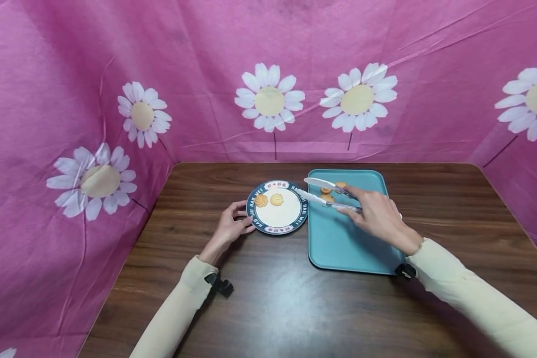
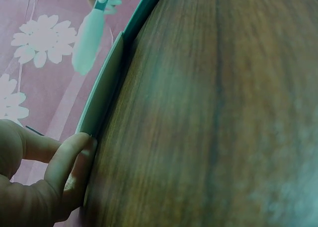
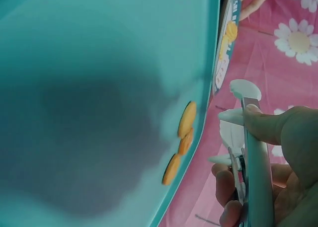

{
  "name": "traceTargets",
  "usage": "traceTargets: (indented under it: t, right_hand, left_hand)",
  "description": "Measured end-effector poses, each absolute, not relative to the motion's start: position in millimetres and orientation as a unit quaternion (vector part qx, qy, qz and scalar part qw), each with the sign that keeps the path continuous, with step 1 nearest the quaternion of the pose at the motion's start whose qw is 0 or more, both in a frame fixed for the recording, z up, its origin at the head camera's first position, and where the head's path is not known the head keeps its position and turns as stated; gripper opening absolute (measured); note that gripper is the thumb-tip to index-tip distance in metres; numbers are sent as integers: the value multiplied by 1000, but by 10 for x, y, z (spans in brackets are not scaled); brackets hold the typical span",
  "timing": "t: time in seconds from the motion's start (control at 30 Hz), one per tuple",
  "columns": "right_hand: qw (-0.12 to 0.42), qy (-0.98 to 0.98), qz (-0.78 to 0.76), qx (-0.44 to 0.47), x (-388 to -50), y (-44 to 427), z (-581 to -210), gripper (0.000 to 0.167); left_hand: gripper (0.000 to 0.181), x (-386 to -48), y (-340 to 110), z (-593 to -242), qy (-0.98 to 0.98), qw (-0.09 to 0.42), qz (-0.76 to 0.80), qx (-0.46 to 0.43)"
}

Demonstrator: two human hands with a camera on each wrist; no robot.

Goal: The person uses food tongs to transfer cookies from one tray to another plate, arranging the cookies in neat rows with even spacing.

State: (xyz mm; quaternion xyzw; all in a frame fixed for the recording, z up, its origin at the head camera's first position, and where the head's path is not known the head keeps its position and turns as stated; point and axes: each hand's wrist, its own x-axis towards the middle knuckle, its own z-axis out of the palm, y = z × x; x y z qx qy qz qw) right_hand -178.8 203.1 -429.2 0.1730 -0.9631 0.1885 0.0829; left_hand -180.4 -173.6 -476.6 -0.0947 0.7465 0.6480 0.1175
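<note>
My left hand [image 1: 230, 223] pinches the left rim of a round white plate [image 1: 278, 217] with a dark blue patterned border; two cookies, a swirled one [image 1: 261, 200] and a flower-shaped one [image 1: 276, 199], lie on it. The left wrist view shows thumb and fingers of the left hand [image 2: 44, 182] at the plate's edge [image 2: 102, 95]. My right hand [image 1: 380, 214] grips tongs [image 1: 317, 183] over the top of a teal tray [image 1: 349, 248]. The tongs' tips stand apart, with nothing between them. In the right wrist view, three cookies [image 3: 187, 119] lie along the tray's edge.
The plate stands just left of the tray on a dark wooden table [image 1: 268, 298]. A pink cloth [image 1: 197, 74] with white daisies hangs behind the table and at both sides.
</note>
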Motion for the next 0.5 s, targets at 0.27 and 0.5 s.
traceTargets:
  t: [0.27, 0.5]
  right_hand:
    - [83, -965, 186, 168, -1732, 2177, -4343, 61]
    - [87, -967, 176, 164, -1670, 2260, -4364, 58]
  left_hand:
    - [59, -1796, -1738, -4768, 742, 114, 655, -92]
    - [59, -1805, -1738, -4775, 746, 116, 649, -95]
